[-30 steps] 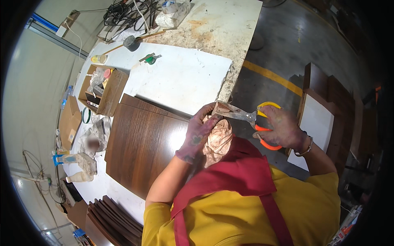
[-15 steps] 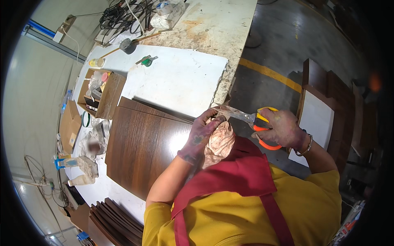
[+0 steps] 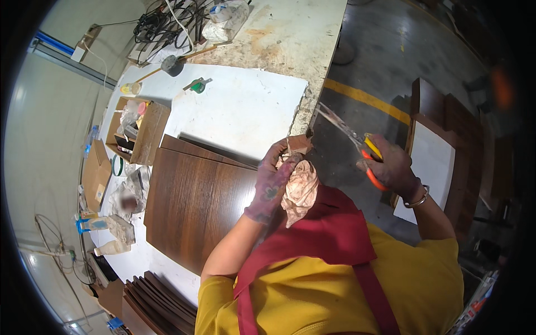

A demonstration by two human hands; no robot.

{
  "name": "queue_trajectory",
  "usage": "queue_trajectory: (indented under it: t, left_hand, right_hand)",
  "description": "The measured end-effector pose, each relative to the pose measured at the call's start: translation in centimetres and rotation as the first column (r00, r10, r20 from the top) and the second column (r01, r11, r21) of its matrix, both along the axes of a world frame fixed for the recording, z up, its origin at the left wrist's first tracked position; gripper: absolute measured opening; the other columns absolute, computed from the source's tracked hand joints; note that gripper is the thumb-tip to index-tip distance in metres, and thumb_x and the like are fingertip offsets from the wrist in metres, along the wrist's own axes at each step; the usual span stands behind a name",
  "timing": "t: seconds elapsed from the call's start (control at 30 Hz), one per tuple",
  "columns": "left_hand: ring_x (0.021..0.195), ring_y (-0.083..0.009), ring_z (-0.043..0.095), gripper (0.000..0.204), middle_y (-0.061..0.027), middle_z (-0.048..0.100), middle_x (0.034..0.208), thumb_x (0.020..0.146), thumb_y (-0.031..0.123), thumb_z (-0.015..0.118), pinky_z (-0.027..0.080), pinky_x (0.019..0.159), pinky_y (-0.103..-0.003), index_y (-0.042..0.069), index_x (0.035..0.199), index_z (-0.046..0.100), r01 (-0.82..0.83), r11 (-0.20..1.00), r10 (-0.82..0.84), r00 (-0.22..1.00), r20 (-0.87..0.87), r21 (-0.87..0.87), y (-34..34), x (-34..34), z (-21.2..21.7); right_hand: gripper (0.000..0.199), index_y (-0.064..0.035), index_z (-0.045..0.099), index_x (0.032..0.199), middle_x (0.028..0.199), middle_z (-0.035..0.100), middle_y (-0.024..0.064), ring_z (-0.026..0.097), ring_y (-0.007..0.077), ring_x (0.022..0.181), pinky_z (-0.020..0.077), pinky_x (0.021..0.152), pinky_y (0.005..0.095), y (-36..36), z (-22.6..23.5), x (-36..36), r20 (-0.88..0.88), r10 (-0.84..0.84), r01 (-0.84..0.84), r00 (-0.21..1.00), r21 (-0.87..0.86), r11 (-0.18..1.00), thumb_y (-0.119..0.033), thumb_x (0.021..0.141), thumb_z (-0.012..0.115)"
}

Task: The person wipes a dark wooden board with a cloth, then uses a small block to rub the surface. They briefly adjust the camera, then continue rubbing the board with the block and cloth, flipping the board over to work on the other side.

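Observation:
My left hand point(image 3: 267, 188), in a stained thin glove, is closed around a crumpled, blotchy pale rag point(image 3: 301, 192). A small brown piece point(image 3: 300, 144), like stiff paper or sandpaper, sticks out past its fingertips. My right hand point(image 3: 395, 168), gloved too, grips scissors point(image 3: 341, 127) by their yellow and orange handles. Their blades point up and left, apart from the rag and the brown piece, over the floor beside the table's edge. How far the blades are parted is hard to make out. Dark brown wood-grain panels point(image 3: 192, 204) lie on the table left of my left hand.
On the white-covered table point(image 3: 240, 100) stands a cardboard box point(image 3: 152, 134) of odds and ends. A green-handled tool point(image 3: 197, 85) and a dark round lump point(image 3: 172, 66) lie farther back, near tangled cables point(image 3: 162, 30). Curved brown strips point(image 3: 159, 301) are stacked near left. More brown boards point(image 3: 430, 106) stand at right.
My right hand has drawn the scissors right, away from my left hand, and the blades now tilt more upward. The brown piece at my left fingertips shows more plainly.

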State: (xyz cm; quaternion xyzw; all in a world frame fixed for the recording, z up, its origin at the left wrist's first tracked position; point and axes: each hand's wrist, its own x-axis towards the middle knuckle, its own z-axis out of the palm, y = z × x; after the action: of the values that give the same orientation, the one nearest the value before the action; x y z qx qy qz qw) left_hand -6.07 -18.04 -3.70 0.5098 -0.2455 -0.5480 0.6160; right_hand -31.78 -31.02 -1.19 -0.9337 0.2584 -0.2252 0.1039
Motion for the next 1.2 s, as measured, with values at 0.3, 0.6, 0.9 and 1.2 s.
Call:
queue_trajectory:
  t: [0.3, 0.6, 0.9, 1.2]
  left_hand:
    - [0.101, -0.0190, 0.062, 0.043, -0.0127, 0.064, 0.115, 0.092, 0.020, 0.066, 0.050, 0.088, -0.032, -0.003, 0.127, 0.053, -0.107, 0.988, 0.149, 0.844, 0.516, -0.111, -0.5, -0.3, -0.9]
    - [0.100, -0.0305, 0.063, 0.038, -0.0172, 0.064, 0.110, 0.089, 0.021, 0.067, 0.050, 0.085, -0.038, -0.001, 0.119, 0.059, -0.088, 0.986, 0.164, 0.689, 0.706, -0.143, -0.7, -0.1, -3.3]
    - [0.090, -0.0310, 0.064, 0.043, -0.0169, 0.065, 0.106, 0.087, 0.023, 0.070, 0.051, 0.081, -0.037, -0.001, 0.120, 0.059, -0.019, 0.991, 0.110, 0.655, 0.747, -0.129, -0.6, 0.3, -4.1]
    - [0.098, -0.0119, 0.062, 0.056, -0.0071, 0.064, 0.109, 0.091, 0.030, 0.071, 0.052, 0.085, -0.026, -0.003, 0.131, 0.050, 0.124, 0.992, -0.126, 0.988, 0.087, 0.032, -0.3, 0.9, -1.7]
  right_hand:
    - [0.064, -0.0041, 0.058, 0.119, 0.096, 0.067, 0.0186, 0.068, 0.0344, 0.085, 0.0533, 0.072, 0.0389, 3.0, 2.0, 2.9, -0.117, -0.110, 0.149, 0.987, 0.407, 0.901, -0.042, 0.072, 0.081]
    - [0.068, -0.0042, 0.054, 0.119, 0.095, 0.068, 0.0186, 0.068, 0.0348, 0.084, 0.0548, 0.069, 0.0404, 3.4, 0.9, 3.8, -0.194, -0.120, 0.183, 0.974, 0.348, 0.920, -0.056, 0.079, 0.070]
    - [0.058, -0.0040, 0.055, 0.111, 0.086, 0.067, 0.0188, 0.067, 0.0363, 0.081, 0.0535, 0.067, 0.0424, 3.3, 1.6, 3.4, -0.299, -0.122, 0.253, 0.946, 0.449, 0.857, -0.053, 0.082, 0.069]
    - [0.045, -0.0032, 0.056, 0.106, 0.078, 0.060, 0.0113, 0.058, 0.0200, 0.072, 0.0456, 0.068, 0.0329, 0.4, 0.9, 1.3, -0.210, -0.280, 0.348, 0.937, 0.652, 0.674, -0.037, 0.084, 0.074]
